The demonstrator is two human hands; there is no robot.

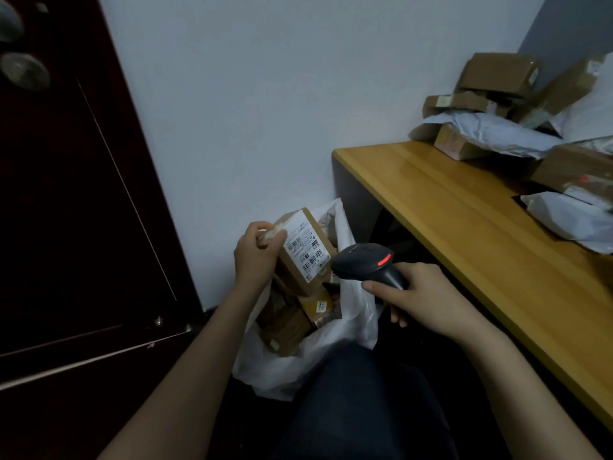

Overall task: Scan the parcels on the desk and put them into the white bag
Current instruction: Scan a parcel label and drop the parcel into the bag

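One cardboard parcel (303,252) at frame centre, label up, pinched at its left end by the left hand (255,257), above the open white bag (358,313). Right hand (428,293) grips the black scanner (368,263), red light lit. More parcels (497,104) on the desk (464,210), upper right.

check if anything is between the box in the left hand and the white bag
Nothing visible does. The left hand holds the box over the open mouth of the white bag, with only other parcels inside below it. The scanner in the right hand is beside the box, not underneath.
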